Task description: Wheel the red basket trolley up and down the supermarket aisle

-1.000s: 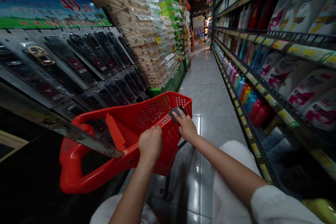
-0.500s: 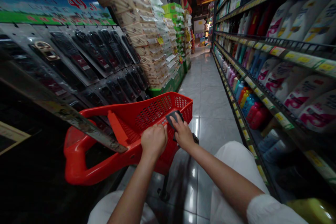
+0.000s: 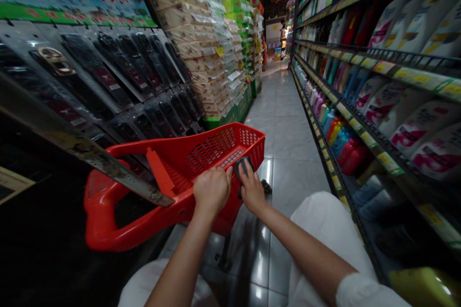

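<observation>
A red plastic shopping basket cart [image 3: 212, 151] stands in front of me, its basket holding nothing that I can see. My left hand [image 3: 212, 191] is closed in a fist over the near rim of the basket. Just to the right of it, my right hand [image 3: 252, 191] presses a dark grey cloth [image 3: 242, 168] against the same rim near the front corner. The fingers lie over the cloth, which looks folded or pad-like. At the left, the cart's looped red handle [image 3: 104, 230] is free of both hands.
A worn metal bar [image 3: 118, 172] slants across the cart from the left. Packaged belts [image 3: 118, 72] hang on the left, with stacked packs [image 3: 194, 33] beyond. Shelves of bottles [image 3: 392, 105] line the right. A grey tiled aisle [image 3: 291, 139] runs ahead.
My right hand and the cloth have shifted slightly right and down along the rim, and the cloth has turned more upright. My left hand keeps its place on the rim.
</observation>
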A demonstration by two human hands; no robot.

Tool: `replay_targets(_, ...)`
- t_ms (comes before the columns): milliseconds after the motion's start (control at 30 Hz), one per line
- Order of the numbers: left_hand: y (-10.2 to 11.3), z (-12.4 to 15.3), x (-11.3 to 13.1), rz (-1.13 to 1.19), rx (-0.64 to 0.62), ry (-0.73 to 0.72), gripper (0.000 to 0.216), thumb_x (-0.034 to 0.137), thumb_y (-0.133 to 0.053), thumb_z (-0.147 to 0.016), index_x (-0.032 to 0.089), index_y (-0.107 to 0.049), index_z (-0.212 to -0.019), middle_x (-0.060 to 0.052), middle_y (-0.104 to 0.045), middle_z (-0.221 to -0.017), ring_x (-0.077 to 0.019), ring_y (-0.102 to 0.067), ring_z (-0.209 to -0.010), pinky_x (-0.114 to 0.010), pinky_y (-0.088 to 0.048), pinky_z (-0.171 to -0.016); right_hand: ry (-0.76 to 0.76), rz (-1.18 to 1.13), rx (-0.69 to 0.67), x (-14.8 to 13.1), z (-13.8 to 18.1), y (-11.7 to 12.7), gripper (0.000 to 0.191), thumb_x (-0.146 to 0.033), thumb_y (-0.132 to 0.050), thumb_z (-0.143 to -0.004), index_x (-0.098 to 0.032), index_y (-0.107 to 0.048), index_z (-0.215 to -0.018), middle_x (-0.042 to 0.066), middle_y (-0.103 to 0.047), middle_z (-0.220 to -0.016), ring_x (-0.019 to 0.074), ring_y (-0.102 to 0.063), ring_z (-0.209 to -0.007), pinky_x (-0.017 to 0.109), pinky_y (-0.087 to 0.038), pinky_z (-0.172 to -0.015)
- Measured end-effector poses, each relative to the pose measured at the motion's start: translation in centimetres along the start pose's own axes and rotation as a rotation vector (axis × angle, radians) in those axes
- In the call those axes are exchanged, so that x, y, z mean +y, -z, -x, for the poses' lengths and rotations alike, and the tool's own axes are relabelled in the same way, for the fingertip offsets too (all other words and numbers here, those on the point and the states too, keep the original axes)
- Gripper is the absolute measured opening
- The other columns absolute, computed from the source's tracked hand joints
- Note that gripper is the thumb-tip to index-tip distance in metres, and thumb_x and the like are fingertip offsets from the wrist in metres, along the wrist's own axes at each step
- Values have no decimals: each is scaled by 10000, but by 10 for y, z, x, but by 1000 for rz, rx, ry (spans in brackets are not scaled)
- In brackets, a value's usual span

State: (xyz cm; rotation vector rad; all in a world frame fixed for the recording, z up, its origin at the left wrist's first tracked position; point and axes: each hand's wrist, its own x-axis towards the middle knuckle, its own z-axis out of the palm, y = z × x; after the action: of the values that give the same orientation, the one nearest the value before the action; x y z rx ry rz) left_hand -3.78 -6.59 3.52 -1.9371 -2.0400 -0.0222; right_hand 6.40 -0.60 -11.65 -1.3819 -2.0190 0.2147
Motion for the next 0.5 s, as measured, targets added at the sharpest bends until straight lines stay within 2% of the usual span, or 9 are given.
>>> replay_targets(67,-1,0,0,1,4,-3,622,404,-193,-1029,86,-723,-966,-185,-735,-895,-326,-723,-848,-388,-502,-707,38,70,-27,3,3,6,801,-33,-441,-829,-303,-324,-1574,14,-214,-1676,253,-555,-1137,400,-521,-964)
replay_targets(167,0,0,0,1,-3,-2,628,411,-188,-1028,86,-721,-958,-185,-731,-890,-328,-721,-848,-387,-500,-703,-106,135,-45,22,-17,20,789,-25,-420,-837,-323,-345,-1564,5,-269,-1659,258,-560,-1084,414,-542,-910)
replay_targets(267,0,0,1,2,-15,9,636,412,-180,-1027,87,-721,-943,-185,-731,-891,-327,-722,-848,-382,-496,-700,-201,83,-24,35,-41,28,769,-20,-416,-838,-298,-377,-1553,19,-340,-1628,264,-551,-1141,406,-525,-951)
replay_targets(367,1,-2,2,-1,-27,13,644,411,-179,-1025,79,-725,-945,-191,-732,-890,-331,-723,-852,-378,-491,-695,-171,7,-28,26,-45,28,763,-7,-418,-823,-280,-418,-1536,29,-377,-1607,268,-546,-1170,406,-503,-992)
replay_targets(500,1,-5,2,-11,-27,4,649,402,-174,-1023,63,-725,-969,-211,-731,-911,-335,-724,-856,-380,-488,-691,-18,-43,-58,-4,-19,24,792,0,-428,-814,-308,-398,-1543,3,-351,-1621,270,-529,-1183,426,-492,-1010)
